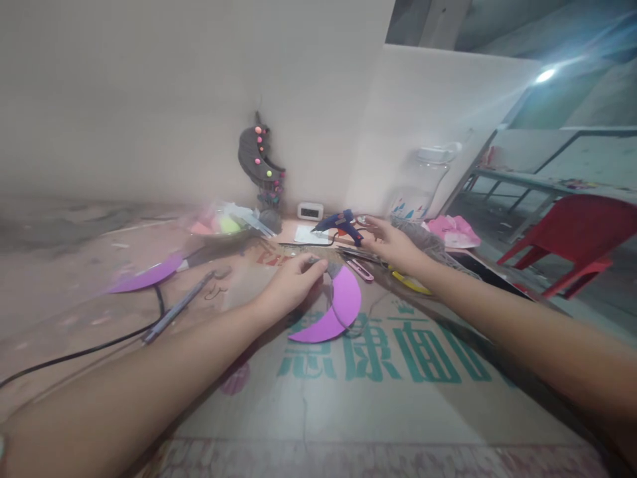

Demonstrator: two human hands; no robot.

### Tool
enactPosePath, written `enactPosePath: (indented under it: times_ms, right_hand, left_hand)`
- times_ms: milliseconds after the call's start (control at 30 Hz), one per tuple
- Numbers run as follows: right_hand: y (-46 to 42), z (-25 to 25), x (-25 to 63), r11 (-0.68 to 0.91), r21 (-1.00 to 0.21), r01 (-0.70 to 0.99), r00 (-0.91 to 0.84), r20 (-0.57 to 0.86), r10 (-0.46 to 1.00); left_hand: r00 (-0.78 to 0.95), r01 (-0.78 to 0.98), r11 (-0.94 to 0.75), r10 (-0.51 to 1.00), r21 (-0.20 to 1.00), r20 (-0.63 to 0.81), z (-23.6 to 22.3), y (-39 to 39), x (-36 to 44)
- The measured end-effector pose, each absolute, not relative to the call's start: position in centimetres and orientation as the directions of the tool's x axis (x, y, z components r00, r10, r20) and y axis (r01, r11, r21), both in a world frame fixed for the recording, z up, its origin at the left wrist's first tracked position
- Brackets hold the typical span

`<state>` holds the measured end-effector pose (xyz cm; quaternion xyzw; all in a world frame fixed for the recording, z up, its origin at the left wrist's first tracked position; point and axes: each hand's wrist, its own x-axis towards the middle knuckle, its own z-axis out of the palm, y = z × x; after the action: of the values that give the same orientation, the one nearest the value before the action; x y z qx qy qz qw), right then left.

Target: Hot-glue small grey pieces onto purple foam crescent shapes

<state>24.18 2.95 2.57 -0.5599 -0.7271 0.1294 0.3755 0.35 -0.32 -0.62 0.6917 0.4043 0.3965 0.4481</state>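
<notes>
My left hand (pixel 296 282) has its thumb and fingers closed on the upper tip of a purple crescent (pixel 347 295). Grey yarn (pixel 334 268) is wound round that tip, and a loose strand hangs across the crescent. Just right of a blue glue gun (pixel 343 222), my right hand (pixel 393 244) reaches out with its fingers apart and nothing visibly held. The glue gun's nozzle points left over a white card (pixel 311 234). Whether my fingertips touch its handle is hard to see.
A second purple crescent (pixel 149 275) and a grey pen-like stick (pixel 182 305) lie left. A bowl of pompoms (pixel 219 226), a small digital clock (pixel 310 211) and a clear bottle (pixel 415 182) stand behind. Right are a pink cutter (pixel 360 269) and yellow-handled scissors (pixel 411 282).
</notes>
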Motion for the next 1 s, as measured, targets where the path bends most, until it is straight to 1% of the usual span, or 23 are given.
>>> enactPosePath:
  times_ms: [67, 100, 200, 333, 500, 667, 733, 867, 900, 1000]
  right_hand:
    - [5.1, 2.9, 23.9, 0.270, -0.512, 0.815, -0.099, 0.336, 0.937]
    - [6.1, 3.0, 23.8, 0.248, -0.497, 0.832, -0.099, 0.308, 0.946]
    - [8.6, 3.0, 23.1, 0.211, -0.485, 0.849, -0.098, 0.248, 0.964]
    - [9.9, 2.5, 22.1, 0.146, -0.461, 0.875, -0.052, 0.211, 0.976]
    - [9.7, 2.3, 21.3, 0.112, -0.491, 0.864, 0.007, 0.233, 0.972]
    - [8.5, 3.5, 21.2, 0.111, -0.594, 0.796, -0.003, 0.180, 0.984]
    - [7.2, 4.3, 21.2, 0.137, -0.631, 0.763, -0.017, 0.193, 0.981]
    - [2.9, 5.6, 21.6, 0.208, -0.693, 0.691, -0.013, 0.275, 0.961]
    - [1.7, 5.8, 21.9, 0.208, -0.692, 0.691, -0.008, 0.281, 0.960]
    - [-1.6, 5.4, 23.3, 0.253, -0.666, 0.702, 0.019, 0.372, 0.928]
  left_hand:
    - [0.363, 0.199, -0.256, 0.916, 0.946, 0.172, -0.6, -0.4, 0.4]
    - [0.365, 0.196, -0.245, 0.917, 0.949, 0.162, -0.6, -0.4, 0.4]
    - [0.375, 0.194, -0.227, 0.916, 0.954, 0.142, -0.6, -0.4, 0.4]
    - [0.380, 0.205, -0.259, 0.910, 0.944, 0.167, -0.8, -0.2, 0.3]
    - [0.381, 0.209, -0.259, 0.910, 0.943, 0.165, -0.8, -0.2, 0.3]
    - [0.383, 0.206, -0.268, 0.907, 0.941, 0.174, -0.9, -0.1, 0.3]
    - [0.387, 0.198, -0.246, 0.909, 0.949, 0.155, -1.0, -0.1, 0.3]
    - [0.371, 0.218, -0.223, 0.920, 0.950, 0.130, -1.1, -0.1, 0.3]
    - [0.363, 0.222, -0.225, 0.922, 0.949, 0.134, -1.1, -0.1, 0.3]
    - [0.331, 0.223, -0.244, 0.929, 0.944, 0.162, -1.2, -0.1, 0.2]
